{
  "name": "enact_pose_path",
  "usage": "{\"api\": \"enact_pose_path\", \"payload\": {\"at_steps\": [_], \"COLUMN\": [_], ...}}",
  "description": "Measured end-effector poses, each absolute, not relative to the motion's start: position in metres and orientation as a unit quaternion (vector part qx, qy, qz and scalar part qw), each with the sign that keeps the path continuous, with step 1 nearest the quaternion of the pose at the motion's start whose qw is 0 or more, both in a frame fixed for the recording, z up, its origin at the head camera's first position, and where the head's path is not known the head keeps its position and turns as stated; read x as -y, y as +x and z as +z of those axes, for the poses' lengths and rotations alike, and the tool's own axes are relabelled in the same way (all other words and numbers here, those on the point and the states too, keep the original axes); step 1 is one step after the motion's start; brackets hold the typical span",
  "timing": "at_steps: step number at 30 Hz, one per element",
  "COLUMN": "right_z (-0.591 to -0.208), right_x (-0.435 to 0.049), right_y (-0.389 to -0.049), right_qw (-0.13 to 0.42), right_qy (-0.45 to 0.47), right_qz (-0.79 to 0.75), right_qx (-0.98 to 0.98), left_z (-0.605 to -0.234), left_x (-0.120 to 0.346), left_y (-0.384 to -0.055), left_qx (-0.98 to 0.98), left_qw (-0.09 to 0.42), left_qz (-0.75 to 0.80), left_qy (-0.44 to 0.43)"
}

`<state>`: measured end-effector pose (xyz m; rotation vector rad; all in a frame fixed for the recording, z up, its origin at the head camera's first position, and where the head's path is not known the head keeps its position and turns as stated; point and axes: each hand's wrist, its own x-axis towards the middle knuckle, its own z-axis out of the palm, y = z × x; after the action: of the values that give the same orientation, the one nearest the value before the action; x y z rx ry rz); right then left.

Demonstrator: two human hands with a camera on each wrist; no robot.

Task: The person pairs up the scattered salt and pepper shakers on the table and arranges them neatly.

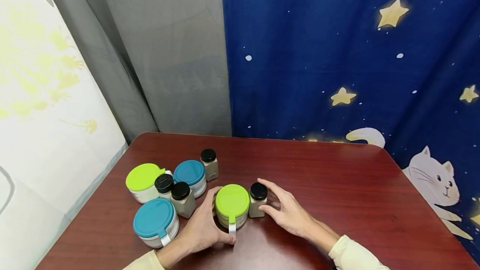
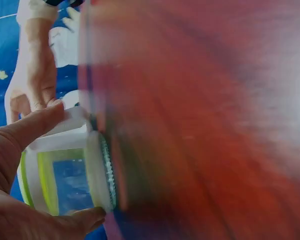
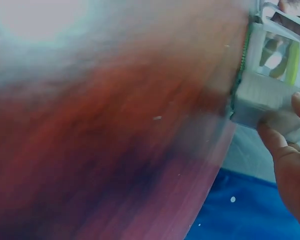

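Observation:
My left hand (image 1: 204, 226) curves round a squat clear jar with a lime-green lid (image 1: 232, 201), its thumb by the jar's white handle. In the left wrist view, thumb and fingers span the jar's clear side (image 2: 72, 182). Right beside this jar stands a small square-sided spice bottle with a black lid (image 1: 258, 199). My right hand (image 1: 290, 213) holds that bottle from the right, a finger behind it and the thumb at its front. In the right wrist view, fingertips meet the bottle's blurred body (image 3: 270, 110). Both containers stand upright on the table.
To the left stand another lime-lidded jar (image 1: 144, 178), blue-lidded jars (image 1: 154, 220) (image 1: 190, 174) and black-lidded spice bottles (image 1: 183, 199) (image 1: 165, 184) (image 1: 209, 163). The reddish-brown table (image 1: 337, 186) ends at a blue star curtain (image 1: 300, 74) and a grey curtain (image 1: 172, 53).

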<state>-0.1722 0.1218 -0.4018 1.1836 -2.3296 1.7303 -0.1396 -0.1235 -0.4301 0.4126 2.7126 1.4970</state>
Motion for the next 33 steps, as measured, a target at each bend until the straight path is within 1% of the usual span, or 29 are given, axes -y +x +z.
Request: {"api": "enact_pose_path", "payload": {"at_steps": [2, 6, 12, 17, 22, 33], "right_z": [-0.401, -0.395, -0.387, -0.395, -0.409, -0.408], "right_x": [-0.126, -0.131, -0.145, -0.171, -0.194, -0.235], "right_y": [-0.171, -0.17, -0.169, -0.168, -0.171, -0.162], "right_qw": [0.015, 0.019, 0.03, 0.056, 0.066, 0.086], "right_qy": [0.386, 0.382, 0.365, 0.336, 0.309, 0.289], "right_qz": [0.553, 0.559, 0.549, 0.539, 0.529, 0.497], "right_qx": [0.738, 0.736, 0.751, 0.771, 0.787, 0.813], "left_z": [-0.429, -0.426, -0.42, -0.417, -0.415, -0.414], "left_x": [0.121, 0.116, 0.103, 0.081, 0.064, 0.019], "left_y": [-0.142, -0.144, -0.15, -0.157, -0.162, -0.163], "left_qx": [-0.862, -0.849, -0.859, -0.86, -0.855, -0.861], "left_qw": [0.017, 0.022, 0.003, 0.009, 0.009, -0.004], "left_qz": [0.488, 0.508, 0.487, 0.478, 0.48, 0.46], "left_qy": [0.137, 0.143, 0.154, 0.18, 0.199, 0.216]}}
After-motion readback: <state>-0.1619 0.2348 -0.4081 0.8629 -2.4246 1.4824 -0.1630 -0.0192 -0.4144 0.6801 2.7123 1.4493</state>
